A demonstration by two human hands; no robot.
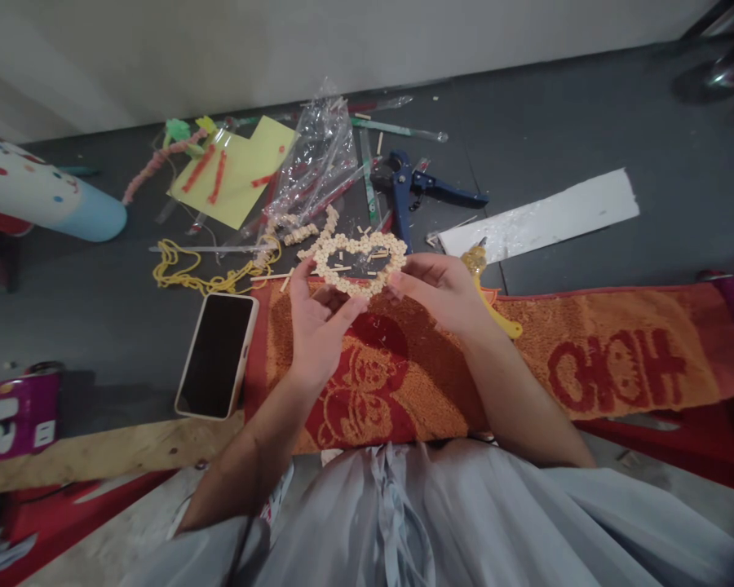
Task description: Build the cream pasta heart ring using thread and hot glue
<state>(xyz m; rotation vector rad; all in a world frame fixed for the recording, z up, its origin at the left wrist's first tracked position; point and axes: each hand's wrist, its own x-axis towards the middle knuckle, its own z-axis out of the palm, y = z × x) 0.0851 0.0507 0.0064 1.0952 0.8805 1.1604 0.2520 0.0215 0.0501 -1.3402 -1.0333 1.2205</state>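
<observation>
Heart (360,262) of pale beads, held flat over the far edge of the towel (587,359). My left hand (318,326) pinches its near-left rim, fingers pressed on the beads; my right hand (444,293) pinches the right lobe. Phone (216,355) lies face up just left of the towel. Yellow cord (189,273) far left of the heart. Plastic bag (318,163) and blue tool (413,186) beyond it. White strip (544,216) to the far right.
</observation>
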